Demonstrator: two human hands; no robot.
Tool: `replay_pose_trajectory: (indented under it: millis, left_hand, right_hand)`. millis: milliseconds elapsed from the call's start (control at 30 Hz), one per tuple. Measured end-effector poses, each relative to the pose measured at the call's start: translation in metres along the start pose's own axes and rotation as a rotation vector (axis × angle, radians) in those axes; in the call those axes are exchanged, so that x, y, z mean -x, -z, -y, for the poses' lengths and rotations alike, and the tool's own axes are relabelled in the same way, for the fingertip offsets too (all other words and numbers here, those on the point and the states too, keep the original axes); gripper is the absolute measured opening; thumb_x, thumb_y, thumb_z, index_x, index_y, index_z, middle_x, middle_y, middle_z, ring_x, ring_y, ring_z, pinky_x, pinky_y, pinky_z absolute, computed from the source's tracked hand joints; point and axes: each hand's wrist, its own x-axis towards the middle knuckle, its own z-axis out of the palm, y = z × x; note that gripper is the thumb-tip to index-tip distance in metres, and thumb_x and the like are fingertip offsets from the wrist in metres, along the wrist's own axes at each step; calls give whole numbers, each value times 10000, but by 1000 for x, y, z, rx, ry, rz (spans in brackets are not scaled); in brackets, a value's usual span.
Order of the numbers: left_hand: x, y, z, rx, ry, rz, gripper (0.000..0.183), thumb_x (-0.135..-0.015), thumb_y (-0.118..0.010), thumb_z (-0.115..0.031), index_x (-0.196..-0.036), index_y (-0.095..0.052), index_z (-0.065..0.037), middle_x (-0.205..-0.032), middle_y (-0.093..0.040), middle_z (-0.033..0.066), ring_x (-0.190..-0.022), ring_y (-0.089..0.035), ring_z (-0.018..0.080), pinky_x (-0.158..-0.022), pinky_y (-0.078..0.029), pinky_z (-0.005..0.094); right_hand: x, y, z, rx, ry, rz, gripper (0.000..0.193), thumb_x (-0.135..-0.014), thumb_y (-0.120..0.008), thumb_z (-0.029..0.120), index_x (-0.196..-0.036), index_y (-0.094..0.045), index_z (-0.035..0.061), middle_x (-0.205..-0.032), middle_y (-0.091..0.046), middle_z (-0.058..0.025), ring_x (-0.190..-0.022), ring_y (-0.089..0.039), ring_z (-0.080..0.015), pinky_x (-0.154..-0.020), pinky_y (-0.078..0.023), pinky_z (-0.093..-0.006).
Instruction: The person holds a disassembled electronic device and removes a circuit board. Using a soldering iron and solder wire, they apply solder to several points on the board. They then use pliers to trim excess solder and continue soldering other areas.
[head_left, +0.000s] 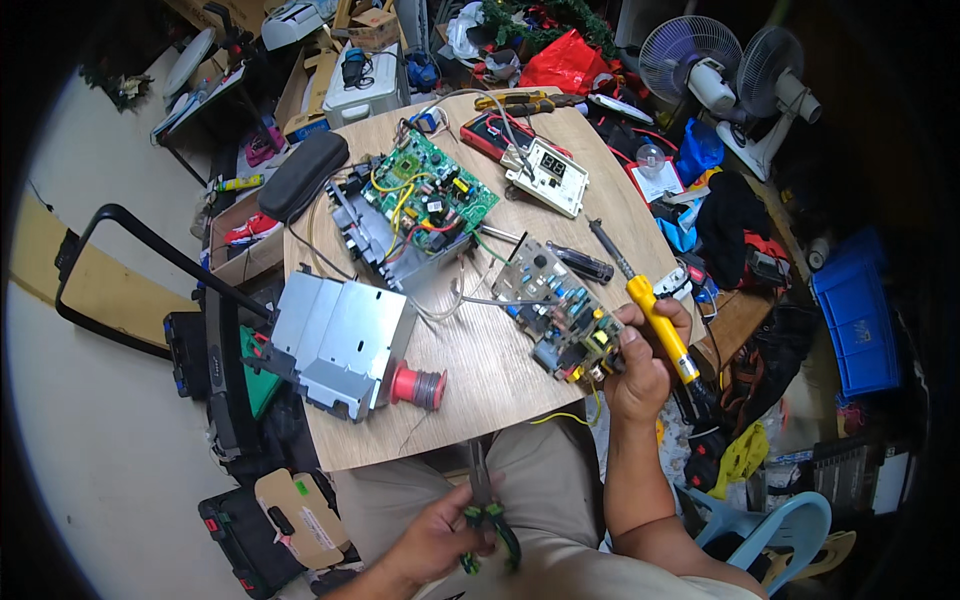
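The left hand (440, 535) has its grip wrapped round long-nose pliers (482, 490) with green-and-black handles, over the lap by the counter's (490, 390) near edge. The right hand (645, 375) grasps both a yellow soldering iron (655, 318), its tip toward the upper left, and a populated circuit board (558, 300) over the counter's right side. Pale marking on the blue bin (855, 310) is too small to read.
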Motion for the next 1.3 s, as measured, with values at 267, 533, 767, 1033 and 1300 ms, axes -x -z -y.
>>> replay_pose_trajectory:
  millis: [267, 533, 767, 1033, 1300]
  left_hand:
    - [24, 31, 69, -88, 232, -59, 496, -962, -678, 27, -1433, -532, -21, -1360, -602, 96, -1190, -638, 166, -995, -551, 301]
    - [-34, -11, -46, -369, -201, 116, 385, -962, -719, -193, -1262, -525, -50, -1434, -528, 159, -1251, -581, 258, -1074, -477, 413]
    - [-91, -51, -87, -1950, -838, -533, 353, -900, -727, -242, -1129, -604, -3, -1288, -536, 227, -1086, -559, 429, -889, -497, 516]
    - [-89, -63, -93, -2085, -854, -611, 359, -807, -720, -185, -1098, -655, 14, -1345, -526, 199, -1134, -507, 418, -934, -444, 534]
    - [-91, -52, -89, -1943, -945, -582, 352, -812, -704, -118, -1117, -669, 54, -1355, -515, 214, -1144, -478, 430, -977, -432, 535]
  right_hand:
    - [-1, 0, -4, -206, 12, -23, 481, -926, -660, -28, -1339, -459, 116, -1076, -674, -138, -924, -653, -164, -912, -553, -302]
    - [-3, -1, -5, -225, -13, -35, 489, -920, -676, -37, -1342, -471, 102, -1072, -680, -131, -951, -655, -166, -937, -550, -313]
    - [-8, -3, -5, -205, 88, -11, 505, -928, -663, -50, -1359, -450, 106, -1079, -680, -132, -974, -661, -171, -933, -561, -323]
    - [-14, 11, -10, -183, 105, 32, 496, -923, -688, -21, -1346, -459, 102, -1072, -688, -138, -945, -670, -178, -916, -565, -316]
    - [-12, 5, -7, -124, 109, -35, 481, -898, -702, -2, -1316, -494, 114, -1026, -657, -112, -861, -616, -136, -838, -534, -272]
